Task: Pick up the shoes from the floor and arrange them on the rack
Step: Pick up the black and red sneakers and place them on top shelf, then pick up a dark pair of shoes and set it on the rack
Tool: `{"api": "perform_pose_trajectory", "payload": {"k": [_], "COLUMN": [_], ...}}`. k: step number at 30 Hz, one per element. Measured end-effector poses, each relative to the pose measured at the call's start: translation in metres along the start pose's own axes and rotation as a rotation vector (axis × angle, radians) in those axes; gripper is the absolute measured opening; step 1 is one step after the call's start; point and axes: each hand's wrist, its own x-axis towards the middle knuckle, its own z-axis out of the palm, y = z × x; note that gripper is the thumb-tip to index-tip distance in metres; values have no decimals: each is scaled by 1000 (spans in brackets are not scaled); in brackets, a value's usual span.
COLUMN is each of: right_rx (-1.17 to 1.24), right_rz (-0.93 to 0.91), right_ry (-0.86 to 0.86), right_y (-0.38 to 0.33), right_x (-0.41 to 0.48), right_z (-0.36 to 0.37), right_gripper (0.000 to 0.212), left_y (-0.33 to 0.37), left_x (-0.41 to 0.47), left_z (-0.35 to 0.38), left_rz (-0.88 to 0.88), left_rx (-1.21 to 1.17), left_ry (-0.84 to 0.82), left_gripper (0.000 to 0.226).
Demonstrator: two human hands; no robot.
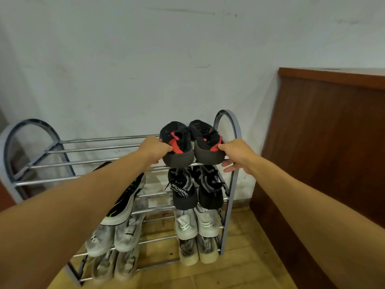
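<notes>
Two black-and-red shoes sit side by side on the top tier of the rack [228, 117], heels toward the person. Left hand [153, 150] pinches the heel of the left shoe [177, 142], fingers curled shut on it. Right hand [237, 153] grips the heel of the right shoe [205, 140] with thumb on top, the lower fingers spread loose beneath the sole edge. Both soles rest on the front bar just under the fingertips; placement looks nearly finished, with release or a final nudge left.

Below the fingers: a black-grey pair [193, 188] on the second tier, a white pair [196, 223] on the third, another pale pair [198, 250] at the bottom. Under the left forearm: one black-green shoe [125, 203], tilted, then two white pairs [113, 238] lower down. No shoes visible on the floor [239, 272]; the task appears close to done.
</notes>
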Motion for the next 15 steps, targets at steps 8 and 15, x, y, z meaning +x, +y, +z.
{"api": "perform_pose_trajectory", "payload": {"k": [8, 15], "right_rx": [-136, -234], "right_rz": [-125, 47], "right_ry": [21, -64], "right_y": [39, 160], "right_x": [-68, -151], "right_z": [-30, -53], "right_gripper": [26, 24], "left_y": [20, -11], "left_x": [-88, -202], "left_z": [10, 62], "left_rz": [352, 389], "left_rx": [166, 217], "left_ry": [124, -289], "left_gripper": [46, 11]}}
